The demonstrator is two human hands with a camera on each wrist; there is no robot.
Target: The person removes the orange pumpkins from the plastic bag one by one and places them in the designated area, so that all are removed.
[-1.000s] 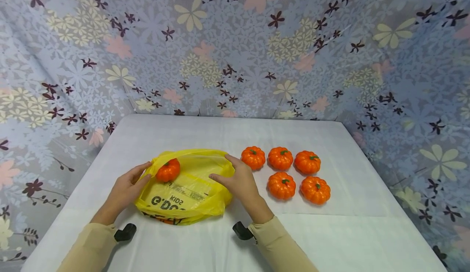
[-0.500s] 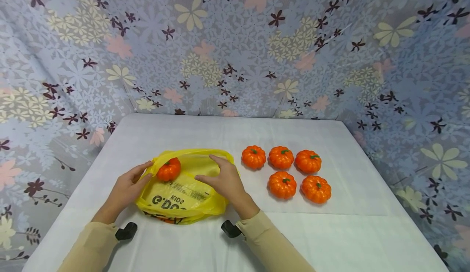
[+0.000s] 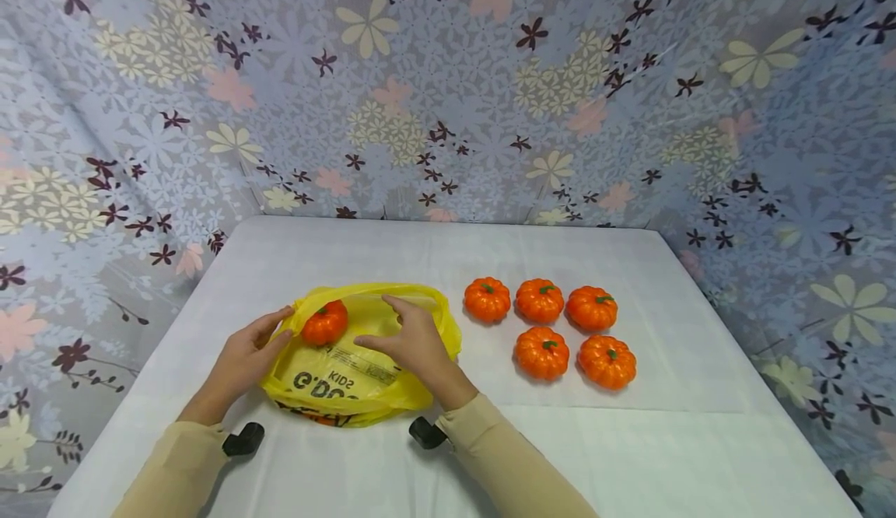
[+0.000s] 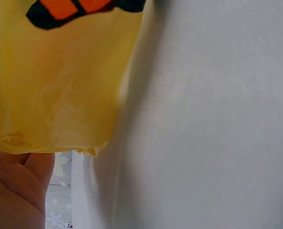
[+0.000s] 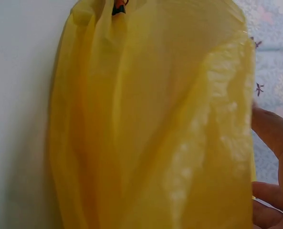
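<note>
A yellow plastic bag (image 3: 350, 407) lies on the table with its mouth spread wide, black lettering showing inside. One small orange pumpkin (image 3: 325, 323) sits in its left part. My left hand (image 3: 241, 358) pinches the bag's left rim between thumb and fingers. Over the right part of the mouth is my right hand (image 3: 416, 347), thumb and fingers spread apart with nothing between them. In the left wrist view the bag (image 4: 60, 86) rises above my left hand (image 4: 17, 191). The right wrist view shows the bag's outer side (image 5: 155, 119) hiding part of my right hand (image 5: 279, 167).
Several more orange pumpkins with green stems, such as the front right one (image 3: 607, 362) and the back left one (image 3: 487, 300), stand in two rows right of the bag. White cloth (image 3: 630, 456) covers the table. A floral curtain (image 3: 448, 98) hangs behind.
My right hand has moved left from the bag's right rim to over its opening, its fingers off the rim. My left hand stays on the left rim; the pumpkins have not moved.
</note>
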